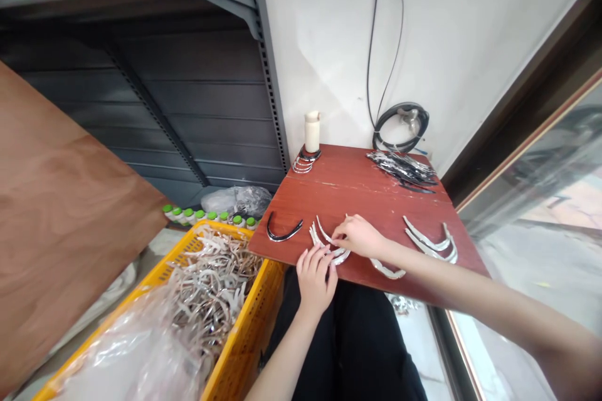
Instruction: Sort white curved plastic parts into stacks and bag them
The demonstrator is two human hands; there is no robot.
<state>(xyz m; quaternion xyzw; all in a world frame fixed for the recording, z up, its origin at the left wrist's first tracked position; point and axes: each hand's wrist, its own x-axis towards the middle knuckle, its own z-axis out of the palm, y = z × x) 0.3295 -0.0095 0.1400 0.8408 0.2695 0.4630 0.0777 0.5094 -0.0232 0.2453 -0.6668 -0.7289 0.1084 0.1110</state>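
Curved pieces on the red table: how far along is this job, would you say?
Early, probably. Looks done: a heap of dark pieces at the back of the table, one black piece set apart, a few pale ones on the right. In hand: the left hand and right hand both rest on a small fan of pale pieces. Left: the yellow crate is heaped with many more.

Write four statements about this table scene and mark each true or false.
1. The left hand and the right hand both touch the silver curved pieces near the table's near edge. True.
2. The crate is blue. False: it is yellow.
3. One black curved piece lies on the table, left of the hands. True.
4. The white bottle stands in the crate. False: it stands at the table's far edge.
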